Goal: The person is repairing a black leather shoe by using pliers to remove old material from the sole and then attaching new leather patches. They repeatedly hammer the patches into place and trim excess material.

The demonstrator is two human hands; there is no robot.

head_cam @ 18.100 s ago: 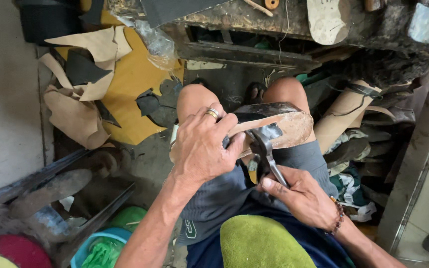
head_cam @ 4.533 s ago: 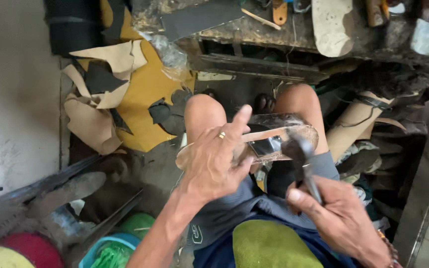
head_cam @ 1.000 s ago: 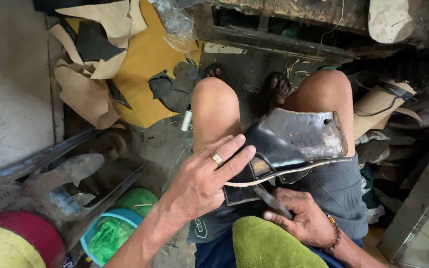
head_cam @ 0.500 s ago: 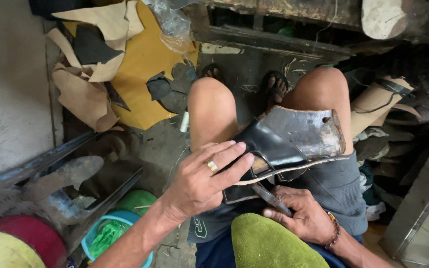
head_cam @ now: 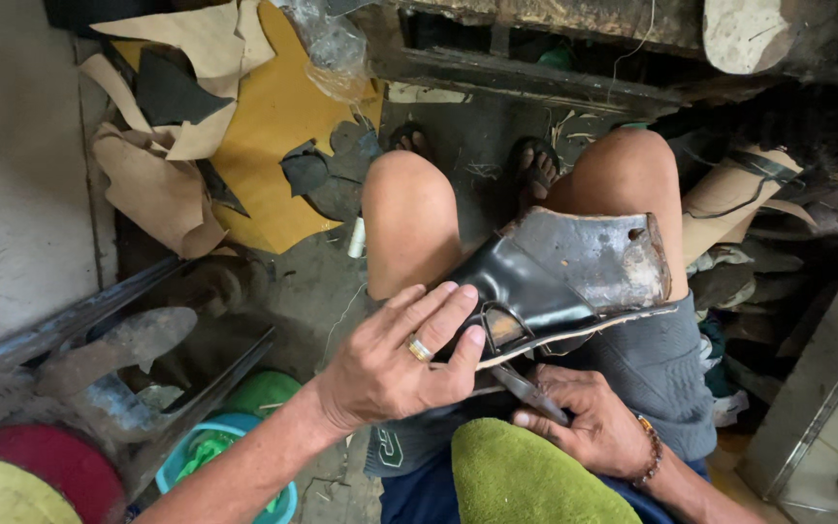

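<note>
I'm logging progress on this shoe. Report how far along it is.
Done: the black leather upper already sits on its pale sole. In hand: the left hand steadies it on the lap while the right hand works a metal tool under the sole edge. Left: the upper's top edge looks raw and untrimmed.

The left hand (head_cam: 380, 374) wears a gold ring (head_cam: 420, 348), the right hand (head_cam: 589, 427) a beaded bracelet (head_cam: 648, 451), with bare forearms, grey shorts (head_cam: 657, 374), bare knees and dark sandals (head_cam: 535, 165).
</note>
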